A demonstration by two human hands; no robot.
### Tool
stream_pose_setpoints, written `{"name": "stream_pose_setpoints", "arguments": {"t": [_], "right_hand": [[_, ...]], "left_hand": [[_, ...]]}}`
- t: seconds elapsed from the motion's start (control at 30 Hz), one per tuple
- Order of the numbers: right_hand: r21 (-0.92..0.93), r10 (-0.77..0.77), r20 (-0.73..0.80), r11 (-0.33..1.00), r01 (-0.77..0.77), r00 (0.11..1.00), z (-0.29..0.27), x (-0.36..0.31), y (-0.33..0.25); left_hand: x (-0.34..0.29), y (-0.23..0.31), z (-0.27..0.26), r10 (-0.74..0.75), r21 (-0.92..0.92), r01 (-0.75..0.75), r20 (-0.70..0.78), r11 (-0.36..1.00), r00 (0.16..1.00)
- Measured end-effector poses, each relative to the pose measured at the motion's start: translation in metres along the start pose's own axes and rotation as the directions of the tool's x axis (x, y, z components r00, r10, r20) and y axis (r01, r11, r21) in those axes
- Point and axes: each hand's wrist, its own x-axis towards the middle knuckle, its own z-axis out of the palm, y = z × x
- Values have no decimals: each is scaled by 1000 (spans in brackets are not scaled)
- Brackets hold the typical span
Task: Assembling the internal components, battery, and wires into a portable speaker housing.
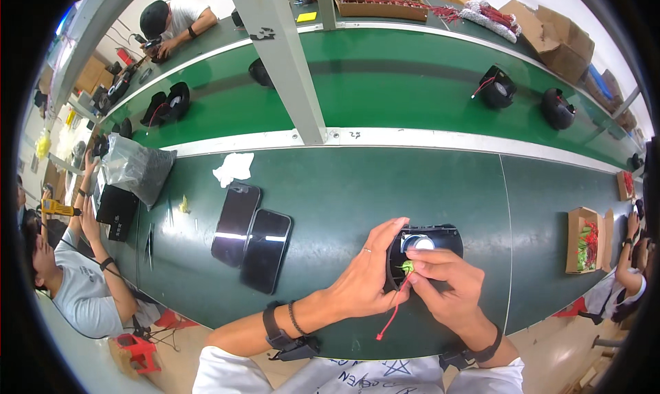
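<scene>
My left hand [368, 274] is wrapped round the side of a black rounded plastic housing [449, 237], held tilted just above the table. Inside the housing sits a round silver-and-white part [421, 243]. From the right, my right hand [450, 284] reaches over the opening. Its thumb and fingertips pinch a small bright green piece [408, 266] at the housing's near edge. A thin red wire [393, 317] hangs down from there and ends in a small red connector [379, 337]. My fingers partly hide the inside of the housing.
Two dark phones [266, 251] lie left of my hands, near a white tissue [234, 169]. Beyond a white rail and post [282, 57], a green belt [385, 71] carries several black housings [498, 87]. Co-workers sit left, right and opposite. An open carton [572, 239] stands at the right.
</scene>
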Motion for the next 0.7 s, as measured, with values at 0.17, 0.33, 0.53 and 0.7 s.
{"name": "stream_pose_setpoints", "arguments": {"t": [0.17,0.33,0.53,0.7], "right_hand": [[-123,-83,76,988,92,994,-9,1,0],[-260,-171,52,949,178,984,-5,-2,-2],[-358,-204,167,899,252,965,-7,-6,-2],[-412,-142,214,884,221,966,-14,-3,-7]], "left_hand": [[2,0,-3,26,25,-26,12,999,1000],[2,-2,-2,37,16,-37,20,999,999],[0,-5,-3,77,50,-78,20,996,997],[3,4,-12,-95,-63,102,106,993,990]]}}
